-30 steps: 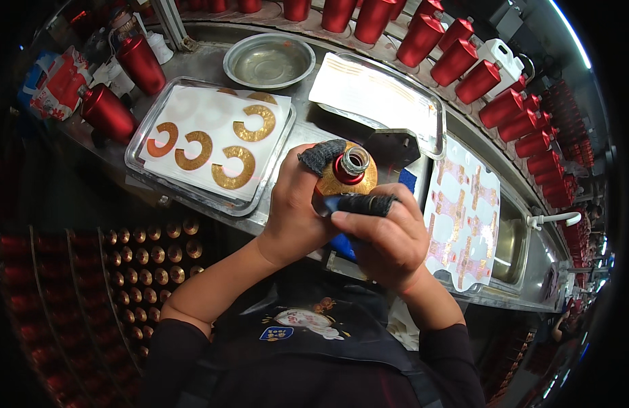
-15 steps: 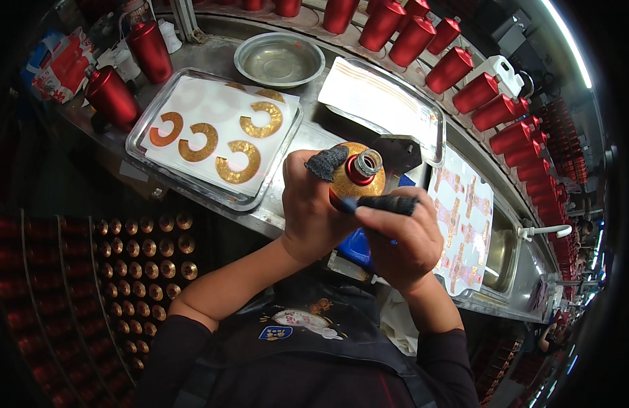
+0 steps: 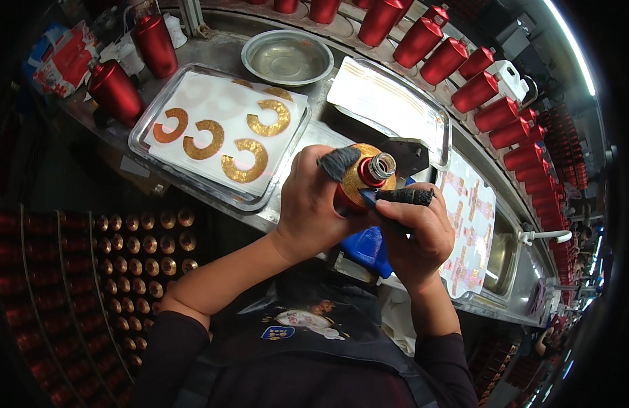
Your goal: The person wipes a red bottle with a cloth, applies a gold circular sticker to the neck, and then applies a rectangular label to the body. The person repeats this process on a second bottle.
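Note:
My left hand (image 3: 314,200) is closed round a shiny red bottle (image 3: 343,202) tilted with its open silver-rimmed neck (image 3: 382,165) toward me. A gold ring-shaped sticker (image 3: 356,178) covers its shoulder around the neck. A dark cloth finger cover (image 3: 339,162) on my left thumb lies over the sticker's left side. My right hand (image 3: 418,234) is closed at the bottle's near right side, with another dark finger cover (image 3: 406,196) on one finger. A small blue tip (image 3: 368,197) shows there against the shoulder; whether it is a tool or part of the cover, I cannot tell.
Cut gold rings (image 3: 244,161) lie on white sheeting in a metal tray (image 3: 141,129). Behind are a water basin (image 3: 287,58), a tray of white sheets (image 3: 389,92) and red bottles (image 3: 456,62) in rows. Sticker sheets (image 3: 467,224) lie right, beside a sink (image 3: 508,262).
Both hands and the bottle have shifted slightly right. The blue tip has moved from the bottle's lower side up against the gold sticker. Bottles in the back row have moved leftward.

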The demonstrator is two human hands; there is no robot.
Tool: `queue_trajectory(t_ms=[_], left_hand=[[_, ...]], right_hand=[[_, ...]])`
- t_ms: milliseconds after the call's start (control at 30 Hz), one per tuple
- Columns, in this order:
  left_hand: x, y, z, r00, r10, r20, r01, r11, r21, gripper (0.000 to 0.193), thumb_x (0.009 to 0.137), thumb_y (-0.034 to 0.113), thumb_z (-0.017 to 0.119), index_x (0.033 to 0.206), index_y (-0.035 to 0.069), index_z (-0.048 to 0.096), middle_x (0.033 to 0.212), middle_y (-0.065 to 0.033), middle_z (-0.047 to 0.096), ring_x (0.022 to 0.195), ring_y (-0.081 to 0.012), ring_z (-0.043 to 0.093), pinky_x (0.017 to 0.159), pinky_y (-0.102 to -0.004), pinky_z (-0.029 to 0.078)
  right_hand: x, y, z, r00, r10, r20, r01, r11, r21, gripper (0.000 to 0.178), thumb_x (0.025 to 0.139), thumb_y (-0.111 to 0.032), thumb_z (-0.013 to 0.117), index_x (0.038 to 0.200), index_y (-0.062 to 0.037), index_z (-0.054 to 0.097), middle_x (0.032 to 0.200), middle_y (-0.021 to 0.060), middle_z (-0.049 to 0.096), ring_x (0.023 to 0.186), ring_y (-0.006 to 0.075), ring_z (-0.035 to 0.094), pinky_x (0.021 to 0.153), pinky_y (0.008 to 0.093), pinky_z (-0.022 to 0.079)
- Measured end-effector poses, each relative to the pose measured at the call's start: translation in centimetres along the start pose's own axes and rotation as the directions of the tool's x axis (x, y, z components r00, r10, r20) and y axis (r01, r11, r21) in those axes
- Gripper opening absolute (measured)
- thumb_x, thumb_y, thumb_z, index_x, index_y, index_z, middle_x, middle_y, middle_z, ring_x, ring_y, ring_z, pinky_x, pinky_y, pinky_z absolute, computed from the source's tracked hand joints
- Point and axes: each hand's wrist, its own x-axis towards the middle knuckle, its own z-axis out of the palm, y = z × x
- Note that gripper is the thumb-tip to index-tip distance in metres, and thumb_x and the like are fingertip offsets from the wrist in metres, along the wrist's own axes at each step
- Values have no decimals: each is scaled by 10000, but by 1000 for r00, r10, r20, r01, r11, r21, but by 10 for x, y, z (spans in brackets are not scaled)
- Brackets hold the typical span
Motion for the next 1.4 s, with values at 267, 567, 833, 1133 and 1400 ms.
queue_trajectory(t_ms=[267,567,833,1133,1400], left_hand=[[5,-6,0,993,-50,111,58,996,-69,783,635,208,886,1305,52,513,1314,-164,498,1191,-376,555,999,-449,478],[1,-6,0,985,-133,110,158,950,-268,809,623,183,893,1330,75,513,1302,-162,497,1167,-360,569,976,-426,493],[3,-9,-11,976,-129,177,164,966,-201,853,625,215,901,1361,88,489,1329,-169,486,1212,-372,538,1012,-433,473],[4,-7,-5,990,-97,104,115,977,-181,820,639,236,906,1337,85,504,1277,-162,509,1151,-355,569,967,-429,488],[-10,-10,8,999,37,22,-39,993,115,768,675,274,893,1329,95,532,1222,-133,509,1090,-332,596,899,-423,510]], right_hand=[[-1,-1,2,1000,20,-15,-20,1000,2,310,664,102,775,932,-50,737,828,99,669,767,287,639,699,357,517],[-3,-4,3,999,45,-7,-45,998,49,331,651,97,785,947,-42,735,836,106,669,768,287,633,701,352,508],[-4,-6,5,997,74,-35,-72,996,54,319,676,95,809,950,-49,731,836,97,663,763,277,634,687,350,497],[-6,-1,7,994,87,-71,-81,994,75,289,689,83,808,940,-41,734,812,90,646,705,260,600,647,342,469],[-12,-17,20,994,-109,7,110,989,-100,289,721,-10,707,1006,-46,731,828,75,584,808,265,593,682,374,506]])
